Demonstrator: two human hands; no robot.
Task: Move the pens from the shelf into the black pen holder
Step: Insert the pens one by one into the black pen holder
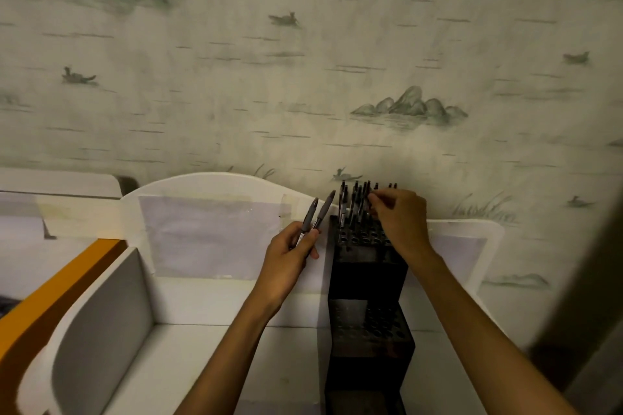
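Nearest you, the stepped black pen holder (367,280) stands on the white shelf (188,300); your right hand (399,219) pinches a pen into its crowded top tier, so neighbours could jostle, while your left hand (290,256) grips two pens (315,214) that could slip

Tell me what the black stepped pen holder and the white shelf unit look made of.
The black stepped pen holder looks like matt moulded plastic: dull flat faces and neat rows of round holes, though dim light leaves it open. The white shelf unit looks like painted or laminated board: thick smooth panels with rounded cut edges and an even, low sheen.
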